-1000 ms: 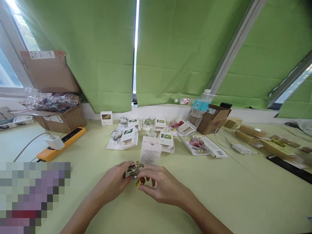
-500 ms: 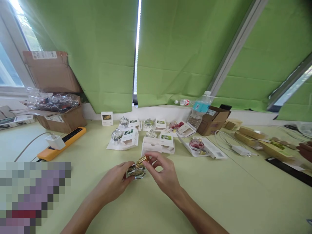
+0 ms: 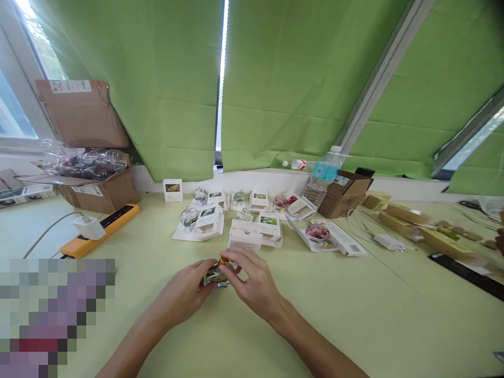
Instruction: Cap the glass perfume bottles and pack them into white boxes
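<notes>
In front of me, my left hand (image 3: pixel 192 287) is closed around the side of a clear, rounded glass perfume bottle (image 3: pixel 222 282). My right hand (image 3: pixel 254 281) pinches a gold cap (image 3: pixel 224 260) at the bottle's neck, thumb and fingers around it. Those fingers cover much of the cap, so whether it sits fully on the neck cannot be seen. Just beyond my hands lies an opened white carton (image 3: pixel 245 237).
Several glass bottles, such as a pink one (image 3: pixel 317 232), lie on opened white boxes (image 3: pixel 210 218) behind. At left are an orange power strip (image 3: pixel 120 214) and a cardboard box (image 3: pixel 103 195); at right, a water bottle (image 3: pixel 325 173), brown box (image 3: pixel 345 195) and charger (image 3: pixel 388 241).
My right hand has moved left with the gold cap. Tilted out to the right before, the cap is now more upright over the bottle's neck. My left hand keeps its hold.
</notes>
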`<state>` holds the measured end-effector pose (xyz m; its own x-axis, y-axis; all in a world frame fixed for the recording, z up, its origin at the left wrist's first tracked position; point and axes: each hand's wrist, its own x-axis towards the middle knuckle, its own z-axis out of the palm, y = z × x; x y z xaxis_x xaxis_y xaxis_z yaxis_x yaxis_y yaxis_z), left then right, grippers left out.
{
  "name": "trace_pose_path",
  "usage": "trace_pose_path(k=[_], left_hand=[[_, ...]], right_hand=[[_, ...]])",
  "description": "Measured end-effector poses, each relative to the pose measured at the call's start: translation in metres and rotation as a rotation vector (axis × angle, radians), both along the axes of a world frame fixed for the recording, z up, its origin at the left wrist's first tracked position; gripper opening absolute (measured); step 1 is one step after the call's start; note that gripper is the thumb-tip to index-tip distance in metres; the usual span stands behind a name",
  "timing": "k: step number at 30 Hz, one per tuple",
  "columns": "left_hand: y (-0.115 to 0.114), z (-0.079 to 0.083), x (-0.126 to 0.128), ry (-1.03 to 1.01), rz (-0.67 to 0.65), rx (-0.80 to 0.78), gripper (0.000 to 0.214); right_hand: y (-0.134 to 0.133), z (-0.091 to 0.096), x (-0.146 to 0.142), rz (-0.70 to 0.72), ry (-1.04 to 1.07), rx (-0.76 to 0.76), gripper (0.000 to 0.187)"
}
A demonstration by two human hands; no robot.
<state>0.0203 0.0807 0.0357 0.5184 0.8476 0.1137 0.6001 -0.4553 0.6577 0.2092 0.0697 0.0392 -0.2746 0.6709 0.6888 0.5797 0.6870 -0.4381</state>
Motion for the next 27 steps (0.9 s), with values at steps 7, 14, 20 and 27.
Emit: trace_pose_path(k=[7,14,20,27], left_hand=[[-0.0012,0.0027,0.0002,-0.019,0.001,-0.021,0.028],[-0.0006,0.0017,0.0005,-0.013,-0.003,-0.018,0.028],[0.0003,0.0008,0.0002,-0.035,-0.003,-0.018,0.028],[-0.0006,0.0016,0.0006,-0.036,-0.002,-0.031,0.03]], right_hand=[[0.002,-0.003,0.0004,0.0,-0.009,0.028,0.025],[0.0007,-0.0053,0.0,0.029,0.033,-0.054,0.019],[-0.0017,-0.0066,-0.0025,0.016,0.027,-0.119,0.016],[-0.0049,-0.0093,-0.0032,-0.011,-0.014,-0.13,0.016]])
